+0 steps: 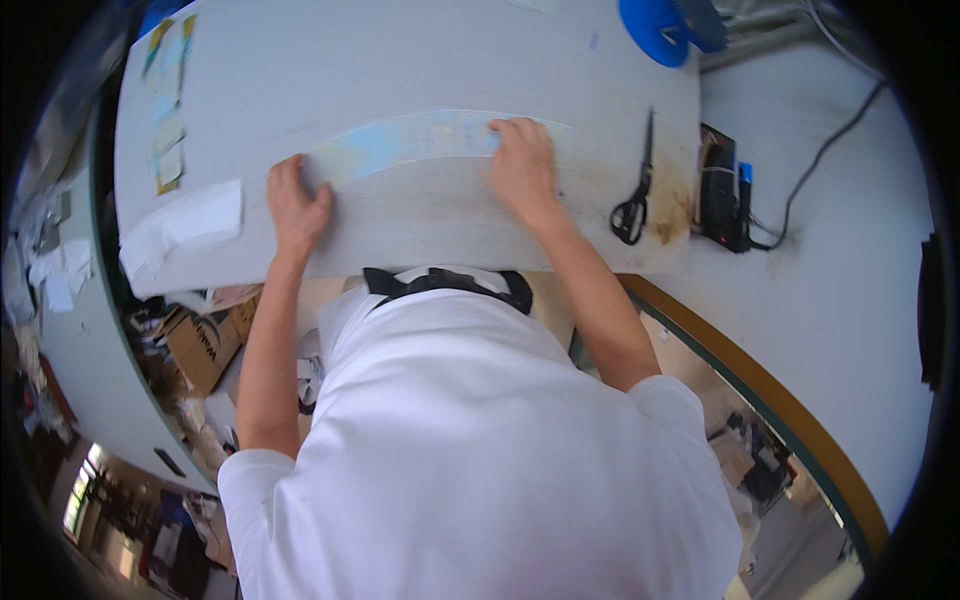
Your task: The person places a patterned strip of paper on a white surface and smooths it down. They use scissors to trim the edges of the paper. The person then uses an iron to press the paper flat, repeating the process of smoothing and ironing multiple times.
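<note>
A curved strip of translucent film (420, 141), tinted light blue and yellow with faint printing, lies across the white tabletop (405, 64) in front of me. My left hand (296, 206) rests at the strip's left end. Its thumb and fingers are spread, one on each side of that end. Over the right part of the strip is my right hand (525, 165), its fingers bent and the tips on the film. Blur hides whether those fingers pinch the film or only press on it. Black-handled scissors (634, 202) lie to the right, blades pointing away from me.
White paper sheets (199, 217) lie at the table's left, below a row of yellow-edged film pieces (169, 120). A blue tape dispenser (660, 30) stands at the far right. Beyond the right edge is a black device (724, 195) with a cable. Cardboard boxes (199, 345) sit below left.
</note>
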`<state>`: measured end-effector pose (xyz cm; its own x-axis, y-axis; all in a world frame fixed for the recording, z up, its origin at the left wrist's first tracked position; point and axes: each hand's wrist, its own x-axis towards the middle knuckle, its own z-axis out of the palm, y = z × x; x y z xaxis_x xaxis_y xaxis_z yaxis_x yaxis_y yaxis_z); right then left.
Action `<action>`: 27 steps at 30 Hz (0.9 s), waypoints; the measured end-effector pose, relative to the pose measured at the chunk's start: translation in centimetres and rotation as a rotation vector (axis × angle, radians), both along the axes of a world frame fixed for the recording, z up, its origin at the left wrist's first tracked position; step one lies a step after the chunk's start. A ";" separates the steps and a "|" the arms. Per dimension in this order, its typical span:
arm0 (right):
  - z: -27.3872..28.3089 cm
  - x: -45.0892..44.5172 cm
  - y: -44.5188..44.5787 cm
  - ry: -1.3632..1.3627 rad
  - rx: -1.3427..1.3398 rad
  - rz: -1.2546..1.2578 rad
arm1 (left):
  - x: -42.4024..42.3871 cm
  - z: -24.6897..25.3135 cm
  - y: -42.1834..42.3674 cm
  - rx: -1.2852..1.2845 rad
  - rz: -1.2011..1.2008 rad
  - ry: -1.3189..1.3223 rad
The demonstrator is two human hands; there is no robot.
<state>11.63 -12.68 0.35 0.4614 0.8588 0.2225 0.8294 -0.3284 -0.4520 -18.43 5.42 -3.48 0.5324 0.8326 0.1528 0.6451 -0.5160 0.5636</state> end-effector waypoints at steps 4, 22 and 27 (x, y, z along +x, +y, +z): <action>-0.8 0.7 -0.9 0.019 -0.045 0.020 | 0.4 0.3 0.1 -0.085 0.032 -0.048; 1.6 -4.5 -16.5 0.527 -0.459 -0.138 | -5.1 2.2 -1.4 -0.102 0.199 -0.005; -12.3 -10.3 -19.6 1.190 -0.614 -0.415 | -3.0 2.5 -1.4 -0.017 -0.001 0.112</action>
